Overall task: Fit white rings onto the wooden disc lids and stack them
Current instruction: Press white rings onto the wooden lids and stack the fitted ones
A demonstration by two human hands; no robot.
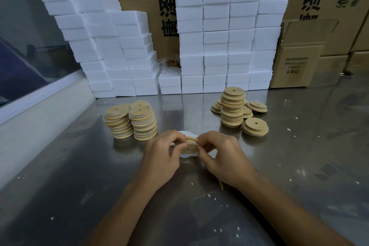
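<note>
While your left hand and right hand curl their fingers around a single wooden disc lid, you hold it just above the middle of the steel worktop, thumbs and fingertips pinching its rim from either side. A white ring shows at the lid's edge between your fingers; how far it is seated cannot be told. Beneath the lid lies a small heap of loose white rings, mostly hidden by your hands. Toward the worktop's far left stand two leaning stacks of ringed lids, touching each other, white bands visible between the discs. Toward the far right stand a tall stack of bare lids and lower piles just beside it. Along the worktop's back edge rise walls of white foam blocks, with printed cardboard cartons behind and to the right. White crumbs speckle the steel.
</note>
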